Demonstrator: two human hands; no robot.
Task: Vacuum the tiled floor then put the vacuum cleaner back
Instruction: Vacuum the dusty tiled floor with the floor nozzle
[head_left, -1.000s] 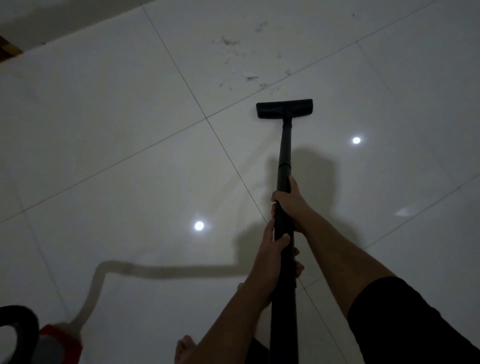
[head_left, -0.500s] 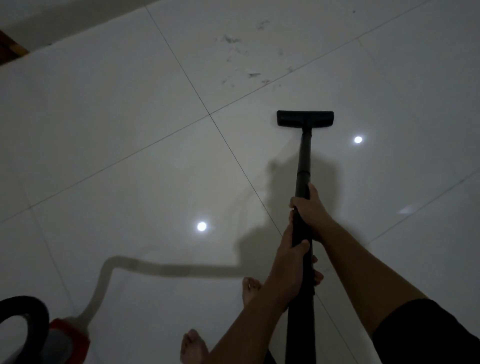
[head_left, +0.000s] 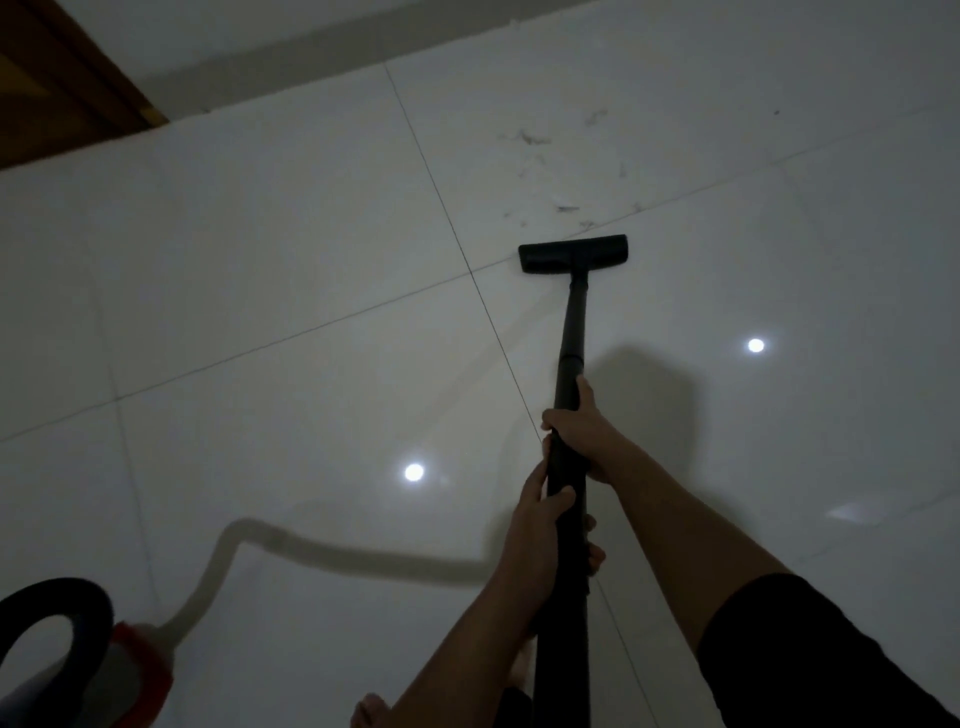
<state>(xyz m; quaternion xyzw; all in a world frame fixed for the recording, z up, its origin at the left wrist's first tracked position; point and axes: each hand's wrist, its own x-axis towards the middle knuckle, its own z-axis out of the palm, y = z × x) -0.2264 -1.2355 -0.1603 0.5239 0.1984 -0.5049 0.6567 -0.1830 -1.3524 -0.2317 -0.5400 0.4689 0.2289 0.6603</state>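
White glossy tiles (head_left: 260, 260) fill the view, and the black wand (head_left: 571, 332) runs up the middle of them from the bottom edge. Right hand (head_left: 582, 431) is the higher one, fingers wrapped round the wand with the thumb lying along it. Left hand (head_left: 540, 540) grips just below, thumb hooked over the front, so both hands are clamped on the same tube, close together. At the far end, the flat black floor head (head_left: 573, 254) sits on the tile, right beside a grout line and near where two lines cross. Just beyond it, on the next tile, a scatter of dark dust (head_left: 566, 208) and wisps lies untouched. A pale hose (head_left: 332, 553) snakes across the floor from under the hands to the lower left, where the vacuum cleaner (head_left: 135, 670) stands with its red band and black loop handle, cut off by the edge. Two bright light spots (head_left: 414, 472) shine in the tiles. Brown door frame (head_left: 62, 88) in the top left corner, a black sleeve (head_left: 810, 654) at lower right, and a bare foot (head_left: 371, 709) peeks in at the bottom.
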